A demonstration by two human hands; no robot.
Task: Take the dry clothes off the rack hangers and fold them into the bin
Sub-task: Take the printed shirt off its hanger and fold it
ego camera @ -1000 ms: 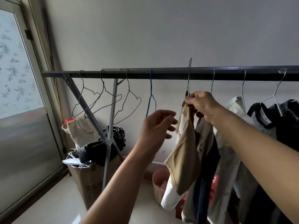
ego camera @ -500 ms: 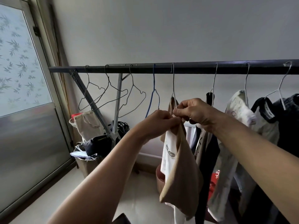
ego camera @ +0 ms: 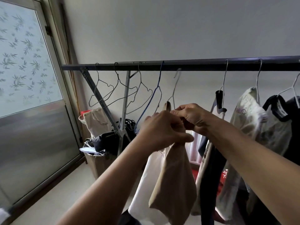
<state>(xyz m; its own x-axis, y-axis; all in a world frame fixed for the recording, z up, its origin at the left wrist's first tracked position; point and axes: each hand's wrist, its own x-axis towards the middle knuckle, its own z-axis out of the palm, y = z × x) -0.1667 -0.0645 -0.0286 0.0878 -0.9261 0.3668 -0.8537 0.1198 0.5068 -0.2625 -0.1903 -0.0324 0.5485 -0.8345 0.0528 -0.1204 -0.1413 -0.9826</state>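
Note:
A dark rack bar [ego camera: 186, 65] runs across the view. A beige and white garment [ego camera: 172, 184] hangs from a silver wire hanger [ego camera: 176, 85] whose hook is off the bar, just below it. My left hand [ego camera: 160, 129] grips the top of the garment. My right hand [ego camera: 193, 117] pinches the hanger's neck and the cloth beside it. More clothes hang on the bar to the right: a dark garment [ego camera: 211, 176], a cream shirt [ego camera: 250, 117] and a black top [ego camera: 282, 111]. The bin is not clearly in view.
Several empty wire hangers [ego camera: 116, 90] and a blue one [ego camera: 155, 95] hang at the bar's left end. Behind the rack's slanted legs [ego camera: 100, 101] a cardboard box [ego camera: 95, 163] holds bags and clutter. A frosted door [ego camera: 29, 78] stands at left.
The hanger with the beige garment has come off the bar and dropped slightly. My left hand, first free, took hold of the garment's top and both hands now work there together.

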